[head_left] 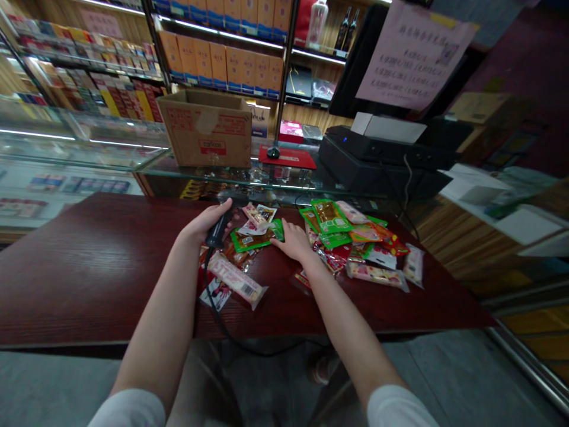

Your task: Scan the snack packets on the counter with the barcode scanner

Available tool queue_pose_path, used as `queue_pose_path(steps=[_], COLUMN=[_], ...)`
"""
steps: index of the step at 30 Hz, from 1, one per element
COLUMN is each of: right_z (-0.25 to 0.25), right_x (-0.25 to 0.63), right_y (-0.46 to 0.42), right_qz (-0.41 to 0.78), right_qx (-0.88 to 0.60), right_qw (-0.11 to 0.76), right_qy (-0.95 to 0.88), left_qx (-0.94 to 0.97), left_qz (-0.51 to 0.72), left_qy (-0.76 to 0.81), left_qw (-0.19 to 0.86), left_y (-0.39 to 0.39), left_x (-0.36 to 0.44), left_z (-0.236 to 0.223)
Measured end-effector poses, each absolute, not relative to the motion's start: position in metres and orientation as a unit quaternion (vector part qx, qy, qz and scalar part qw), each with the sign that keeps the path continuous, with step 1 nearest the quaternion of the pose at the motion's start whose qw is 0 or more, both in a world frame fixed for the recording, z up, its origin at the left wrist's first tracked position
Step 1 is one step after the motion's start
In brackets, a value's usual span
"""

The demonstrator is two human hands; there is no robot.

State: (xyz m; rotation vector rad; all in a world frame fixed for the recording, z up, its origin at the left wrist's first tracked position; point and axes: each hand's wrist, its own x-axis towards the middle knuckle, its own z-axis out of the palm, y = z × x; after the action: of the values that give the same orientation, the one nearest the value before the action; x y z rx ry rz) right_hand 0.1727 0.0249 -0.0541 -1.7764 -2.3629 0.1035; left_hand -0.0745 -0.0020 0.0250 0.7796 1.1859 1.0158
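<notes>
Barcode scanner (217, 231) gripped in left hand (202, 224), head partly hidden; right hand (296, 242) open on snack packets (262, 239).

The wooden table (89, 273) leaves room leftward; snack packets (351, 237) crowd rightward, a glass counter (80, 148) ahead.

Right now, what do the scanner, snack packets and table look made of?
The scanner in the left hand looks like matte black plastic, with a dull, non-reflective surface. The snack packets look like glossy printed plastic film, with shiny highlights and flat sealed ends. The table looks like varnished dark red wood, showing grain and sheen, though it could be laminate.
</notes>
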Motion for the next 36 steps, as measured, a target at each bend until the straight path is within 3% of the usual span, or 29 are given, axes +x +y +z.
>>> queue_pose_path(steps=[5,11,16,19,24,30,33,36], right_z=[-0.045,-0.053,-0.052,-0.046,-0.038,-0.022,-0.017,-0.020], right_x=[0.177,0.187,0.179,0.182,0.206,0.238,0.243,0.244], right_y=[0.025,0.028,0.030,0.028,0.029,0.030,0.030,0.037], right_qz=[0.043,0.115,0.100,0.130,0.234,0.414,0.423,0.350], right_qx=[-0.593,-0.542,-0.538,-0.525,-0.511,-0.442,-0.443,-0.466], right_qw=[0.032,0.111,0.045,0.054,0.171,0.401,0.505,0.611], right_qy=[-0.804,-0.825,-0.836,-0.839,-0.810,-0.687,-0.608,-0.535], left_qx=[0.332,0.333,0.346,0.353,0.355,0.361,0.371,0.380], left_qz=[0.463,0.467,0.465,0.450,0.442,0.457,0.456,0.449], left_qy=[0.522,0.515,0.506,0.510,0.517,0.507,0.499,0.488], left_qw=[0.635,0.637,0.639,0.643,0.641,0.636,0.637,0.645], left_y=[-0.001,-0.001,0.002,0.004,0.004,0.002,0.005,0.007], left_x=[-0.076,-0.076,-0.078,-0.080,-0.080,-0.079,-0.081,-0.082], left_z=[0.025,0.024,0.019,0.016,0.017,0.019,0.015,0.013])
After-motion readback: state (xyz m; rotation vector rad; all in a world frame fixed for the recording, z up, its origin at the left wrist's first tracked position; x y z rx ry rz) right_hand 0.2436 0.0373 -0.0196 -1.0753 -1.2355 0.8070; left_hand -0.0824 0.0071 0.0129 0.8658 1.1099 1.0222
